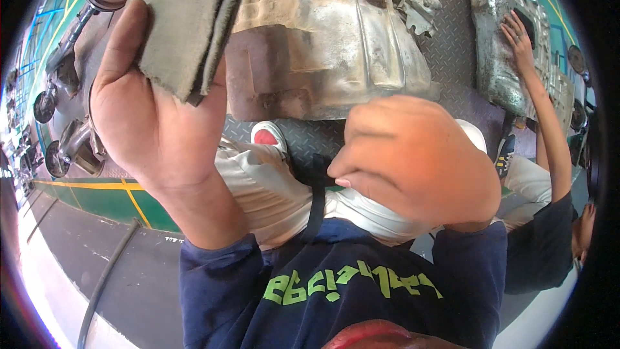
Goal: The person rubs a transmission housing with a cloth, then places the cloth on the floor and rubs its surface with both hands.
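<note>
At the upper left, my left hand [160, 116] is raised palm up, its thumb against the edge of a folded grey cloth or felt-like pad [181, 24]. The pad has a dark edge and hides most of my fingers. My right hand [411, 155] is blurred, its fingers curled inward, with no object visible in it; the palm side is hidden. Its fingertips are near a black strap [317, 208] hanging over my trousers. Beyond both hands lies a large dusty cast-metal gearbox or engine housing [329, 53], with a brown, stained block-shaped part [266, 68] at its near left.
On the right, another person's hand [519, 41] rests on a second metal housing [489, 43]. Axle or strut parts with round plates [72, 148] stand at the left. Dark diamond-tread plate [448, 39] lies beneath the housings. A dark hose [109, 271] crosses the lower left.
</note>
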A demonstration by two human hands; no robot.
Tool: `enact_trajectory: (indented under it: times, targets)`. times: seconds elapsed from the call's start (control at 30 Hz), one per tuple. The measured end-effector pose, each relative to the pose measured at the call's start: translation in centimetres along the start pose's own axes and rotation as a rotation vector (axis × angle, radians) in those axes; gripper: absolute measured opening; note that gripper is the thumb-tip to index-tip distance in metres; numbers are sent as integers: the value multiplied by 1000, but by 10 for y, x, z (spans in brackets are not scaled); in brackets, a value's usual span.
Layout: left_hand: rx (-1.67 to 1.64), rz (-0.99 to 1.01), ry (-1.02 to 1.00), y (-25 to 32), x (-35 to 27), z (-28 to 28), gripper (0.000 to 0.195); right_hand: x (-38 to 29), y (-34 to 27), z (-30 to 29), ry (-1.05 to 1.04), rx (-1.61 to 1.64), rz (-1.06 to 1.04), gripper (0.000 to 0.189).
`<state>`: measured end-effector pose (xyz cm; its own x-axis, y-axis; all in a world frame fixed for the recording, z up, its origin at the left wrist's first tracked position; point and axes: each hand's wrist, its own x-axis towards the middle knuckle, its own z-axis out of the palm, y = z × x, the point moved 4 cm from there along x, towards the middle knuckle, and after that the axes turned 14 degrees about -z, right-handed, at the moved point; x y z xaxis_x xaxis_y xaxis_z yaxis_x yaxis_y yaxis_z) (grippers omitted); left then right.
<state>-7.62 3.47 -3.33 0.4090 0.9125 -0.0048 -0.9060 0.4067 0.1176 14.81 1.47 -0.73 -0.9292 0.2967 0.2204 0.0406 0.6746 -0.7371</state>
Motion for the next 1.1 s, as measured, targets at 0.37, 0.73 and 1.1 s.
enact_trajectory:
  times: [0.37,0.73,1.1]
  targets:
    - [54,45,112,-26,13,16,45,-2,26,-25,569,-34,283,13]
    - [160,125,314,-59,26,13,49,10,28,0,605,774,475,32]
    - [115,171,326,-61,32,5,55,6,31,-7,635,777,427,27]
